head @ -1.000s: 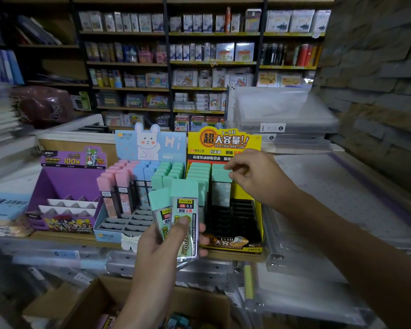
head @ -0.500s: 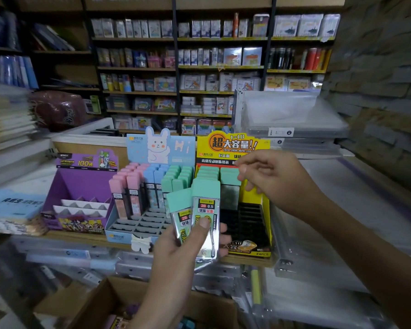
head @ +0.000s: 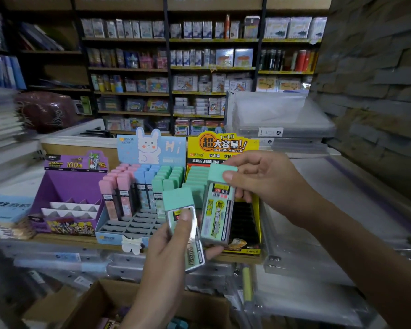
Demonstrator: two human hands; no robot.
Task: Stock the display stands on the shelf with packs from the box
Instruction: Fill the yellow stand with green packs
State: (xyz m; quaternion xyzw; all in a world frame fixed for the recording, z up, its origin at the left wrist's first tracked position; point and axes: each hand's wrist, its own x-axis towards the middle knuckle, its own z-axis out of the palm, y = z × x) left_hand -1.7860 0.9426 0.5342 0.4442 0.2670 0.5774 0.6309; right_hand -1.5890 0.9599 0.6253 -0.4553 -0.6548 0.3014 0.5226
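My left hand (head: 169, 252) grips a green-capped pack (head: 179, 205) upright, thumb across its front. My right hand (head: 263, 181) pinches the green cap of a second pack (head: 217, 210) beside it, in front of the yellow-and-black display stand (head: 254, 238). That stand holds a row of green packs (head: 196, 179) at its back; its front slots are black and bare. The blue rabbit display stand (head: 150, 148) to the left holds pink, blue and green packs. The cardboard box (head: 97, 302) sits open below the shelf, with a few packs visible inside.
A purple display stand (head: 67, 184) stands at the left on the wooden shelf (head: 64, 238). Clear plastic cases (head: 294, 233) pile up on the right and under the shelf. Stocked shelving (head: 199, 67) fills the background; a stone wall (head: 377, 67) rises on the right.
My right hand left the back row of the yellow stand and came down to pinch the cap of the right-hand pack, lifting it away from my left hand, which now holds one pack.
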